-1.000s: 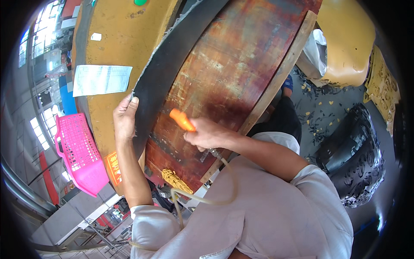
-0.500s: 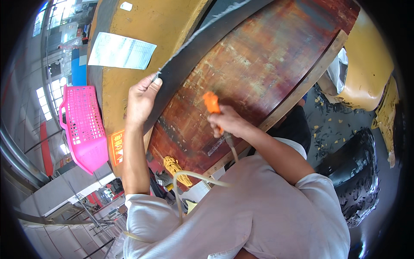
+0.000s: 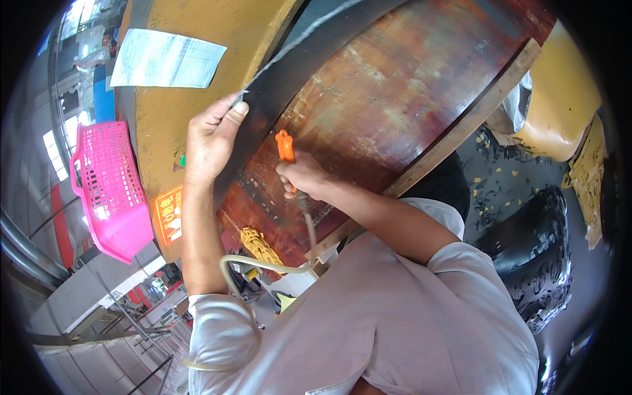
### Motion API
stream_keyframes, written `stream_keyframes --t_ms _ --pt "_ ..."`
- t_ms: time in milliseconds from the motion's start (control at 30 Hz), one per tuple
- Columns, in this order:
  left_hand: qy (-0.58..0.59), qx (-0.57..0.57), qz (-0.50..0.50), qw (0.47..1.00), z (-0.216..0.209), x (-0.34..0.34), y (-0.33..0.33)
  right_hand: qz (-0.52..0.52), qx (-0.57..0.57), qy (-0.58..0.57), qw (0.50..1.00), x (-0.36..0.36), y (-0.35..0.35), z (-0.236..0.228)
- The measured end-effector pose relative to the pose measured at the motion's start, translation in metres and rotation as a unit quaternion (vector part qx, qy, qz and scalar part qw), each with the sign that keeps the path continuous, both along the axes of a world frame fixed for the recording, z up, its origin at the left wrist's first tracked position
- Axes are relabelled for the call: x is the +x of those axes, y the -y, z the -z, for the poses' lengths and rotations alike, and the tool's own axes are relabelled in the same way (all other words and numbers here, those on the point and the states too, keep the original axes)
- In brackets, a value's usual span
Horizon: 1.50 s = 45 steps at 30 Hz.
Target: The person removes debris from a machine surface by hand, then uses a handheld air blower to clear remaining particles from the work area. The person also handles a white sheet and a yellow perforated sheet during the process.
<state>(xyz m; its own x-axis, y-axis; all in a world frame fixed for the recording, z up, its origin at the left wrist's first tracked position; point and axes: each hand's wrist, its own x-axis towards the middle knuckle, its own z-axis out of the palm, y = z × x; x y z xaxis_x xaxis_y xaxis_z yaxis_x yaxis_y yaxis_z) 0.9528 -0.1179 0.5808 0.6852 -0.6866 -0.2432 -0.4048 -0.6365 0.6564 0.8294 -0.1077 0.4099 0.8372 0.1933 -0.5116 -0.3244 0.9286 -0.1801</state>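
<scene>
My left hand [image 3: 210,141] grips the edge of a black rubber strip [image 3: 289,72] that runs diagonally across a large reddish-brown drum [image 3: 408,85]. My right hand [image 3: 306,178] is closed around an orange-handled tool [image 3: 285,146] whose tip points up at the drum surface just beside the strip. A pale hose [image 3: 263,263] trails from the tool down past my right forearm toward my shirt. The two hands are about a hand's width apart.
A yellow machine body [image 3: 197,59] with a white paper sheet [image 3: 168,59] stands left of the drum. A pink plastic basket [image 3: 112,191] hangs further left. A black tyre [image 3: 543,263] lies at the right on a grey floor with scattered scraps. A wooden edge [image 3: 454,138] borders the drum.
The view has shifted, so the drum and hands sit lower and more central. The orange tool now points upright near the strip edge, and my left hand has slid up along the strip.
</scene>
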Motion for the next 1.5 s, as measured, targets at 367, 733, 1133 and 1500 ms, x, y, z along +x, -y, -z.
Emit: stream_keyframes --t_ms 367,733,1133,1500 --pt "-0.003 -0.002 -0.019 1.000 -0.018 0.024 0.016 -0.057 0.224 0.113 0.966 -0.008 -0.022 0.014" --pt "-0.019 -0.003 -0.027 0.999 -0.019 0.027 0.021 -0.012 0.282 0.080 0.956 -0.005 -0.039 0.004" --pt "-0.017 -0.006 -0.028 0.999 -0.019 0.024 0.021 0.029 0.300 0.098 0.948 0.011 -0.063 0.000" --pt "-0.017 0.007 -0.026 0.999 -0.017 0.029 0.018 -0.077 0.143 0.064 0.985 0.004 -0.037 -0.023"
